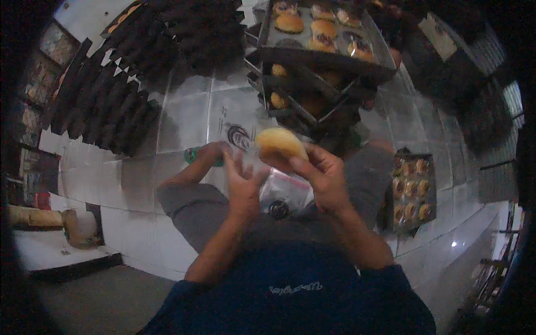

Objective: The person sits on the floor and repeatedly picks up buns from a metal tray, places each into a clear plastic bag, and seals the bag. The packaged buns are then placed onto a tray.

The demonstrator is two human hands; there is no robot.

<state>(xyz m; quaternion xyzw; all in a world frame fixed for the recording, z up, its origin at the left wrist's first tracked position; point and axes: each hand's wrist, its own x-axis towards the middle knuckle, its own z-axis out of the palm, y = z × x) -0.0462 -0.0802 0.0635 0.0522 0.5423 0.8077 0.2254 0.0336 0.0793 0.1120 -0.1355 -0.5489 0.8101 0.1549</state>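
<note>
My right hand [328,180] grips a golden-brown bun [281,146] between thumb and fingers, above my lap. Just to its left, my left hand [243,186] is at a clear plastic bag [238,136] with dark print, seemingly pinching its edge; motion blurs the fingers. The bun is beside the bag, and whether it is partly inside cannot be made out. On my lap, below both hands, rests a pile of flat clear bags [287,192] with a dark round print and a pinkish edge.
Ahead stands a stack of dark metal trays, its top tray [326,50] holding several buns. Another tray of buns [412,190] lies on the tiled floor [184,121] at right. Dark trays [104,96] crowd the left. My foot [211,154] in a green sandal shows beside my left hand.
</note>
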